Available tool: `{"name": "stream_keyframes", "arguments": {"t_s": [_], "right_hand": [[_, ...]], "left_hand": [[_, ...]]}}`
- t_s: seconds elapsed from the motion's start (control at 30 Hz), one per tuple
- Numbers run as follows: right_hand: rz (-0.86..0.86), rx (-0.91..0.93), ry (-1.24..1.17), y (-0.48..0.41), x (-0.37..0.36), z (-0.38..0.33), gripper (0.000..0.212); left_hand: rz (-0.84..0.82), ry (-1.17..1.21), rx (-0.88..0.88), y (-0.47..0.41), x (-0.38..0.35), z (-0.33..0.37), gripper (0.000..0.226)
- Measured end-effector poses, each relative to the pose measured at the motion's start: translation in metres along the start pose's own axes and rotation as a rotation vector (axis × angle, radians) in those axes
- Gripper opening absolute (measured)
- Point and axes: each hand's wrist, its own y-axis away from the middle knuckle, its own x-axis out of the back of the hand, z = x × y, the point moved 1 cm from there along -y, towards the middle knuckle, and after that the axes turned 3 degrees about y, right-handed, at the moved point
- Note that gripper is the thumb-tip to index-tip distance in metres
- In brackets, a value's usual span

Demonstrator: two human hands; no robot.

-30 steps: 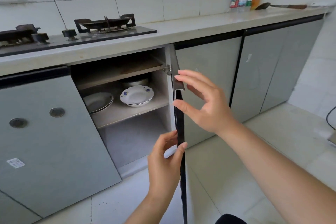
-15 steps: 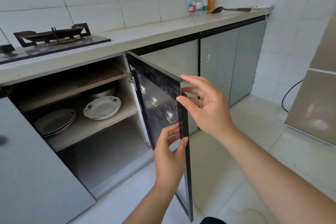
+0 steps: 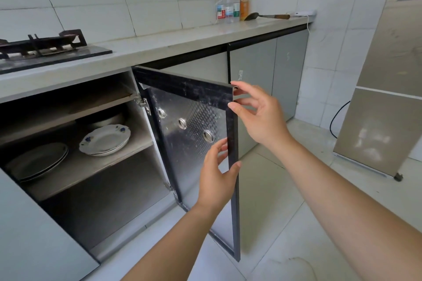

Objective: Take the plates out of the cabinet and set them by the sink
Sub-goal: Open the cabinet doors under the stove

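Observation:
The cabinet door [image 3: 194, 121] stands wide open, its inner side with three metal rings facing me. My left hand [image 3: 217, 171] grips its free vertical edge, thumb in front and fingers behind. At the door's upper corner, my right hand [image 3: 258, 116] pinches the edge between thumb and fingers. Inside, on the middle shelf [image 3: 91, 166], lies a stack of white plates with blue flowers [image 3: 105, 139]. A stack of plain plates [image 3: 36, 162] sits to its left, and a bowl [image 3: 107, 121] stands behind. No sink is in view.
A gas stove [image 3: 45, 48] sits on the countertop [image 3: 182, 39] above the cabinet. Bottles [image 3: 230, 4] and a ladle [image 3: 265, 16] stand at the counter's far end. A fridge [image 3: 388, 75] stands at the right with a black cable [image 3: 338, 118] beside it. The floor is tiled.
The door has swung further open toward the right with both hands on its edge. The view has turned right, so the plates now sit further left.

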Motion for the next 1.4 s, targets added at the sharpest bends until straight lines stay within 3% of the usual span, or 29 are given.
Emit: {"name": "stream_keyframes", "arguments": {"t_s": [0.43, 0.67, 0.9, 1.17, 1.4], "right_hand": [[0.103, -0.013, 0.137, 0.006, -0.005, -0.007, 0.039], [0.238, 0.274, 0.391, 0.021, -0.019, -0.037, 0.037], [0.077, 0.238, 0.235, 0.032, -0.099, -0.053, 0.038], [-0.099, 0.164, 0.140, 0.035, -0.242, -0.067, 0.039], [-0.311, 0.117, 0.000, 0.034, -0.367, -0.111, 0.041]], "left_hand": [[-0.204, -0.035, 0.003, -0.007, 0.023, -0.002, 0.048], [-0.225, -0.080, -0.030, -0.016, 0.068, -0.002, 0.045], [-0.168, -0.212, -0.042, -0.015, 0.162, -0.010, 0.040], [-0.028, -0.441, -0.022, 0.008, 0.321, -0.033, 0.042], [0.096, -0.715, -0.062, 0.039, 0.446, -0.009, 0.042]]}}
